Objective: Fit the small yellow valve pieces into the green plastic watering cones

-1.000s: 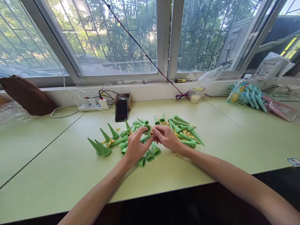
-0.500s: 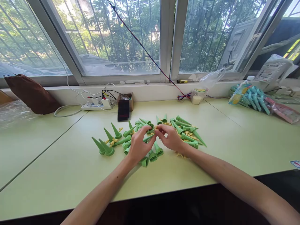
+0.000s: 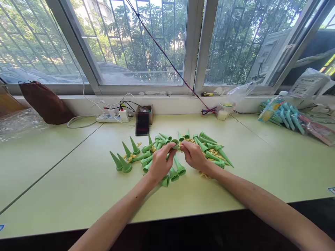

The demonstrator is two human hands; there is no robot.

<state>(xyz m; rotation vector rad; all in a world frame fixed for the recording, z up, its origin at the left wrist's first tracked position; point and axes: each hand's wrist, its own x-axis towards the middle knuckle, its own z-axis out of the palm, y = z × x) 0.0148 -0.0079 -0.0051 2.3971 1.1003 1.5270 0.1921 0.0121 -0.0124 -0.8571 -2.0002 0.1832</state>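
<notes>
My left hand [image 3: 162, 162] is closed round a green plastic watering spike [image 3: 175, 143], its open round end turned up. Beside that rim, my right hand [image 3: 193, 153] pinches thumb and forefinger together at the spike's side. A small yellow plastic piece is in the pinch, mostly hidden by the fingertips. Under and around both hands lie many more green spikes; several stand point up at the left [image 3: 123, 164]. Others lie on their sides at the right [image 3: 222, 156], among loose yellow pieces [image 3: 205, 175].
Behind the pile are a small cardboard box with a blurred dark object [image 3: 143, 124] against it, and a white power strip [image 3: 112, 118] with cables. A brown bag [image 3: 47, 103] sits at the left. A plastic-wrapped tub [image 3: 223, 111], a bottle [image 3: 272, 106] and bagged items stand toward the right.
The view has shifted slightly, so everything sits further right. The yellow piece showed between my hands earlier; now my right fingertips cover most of it, against the spike's side.
</notes>
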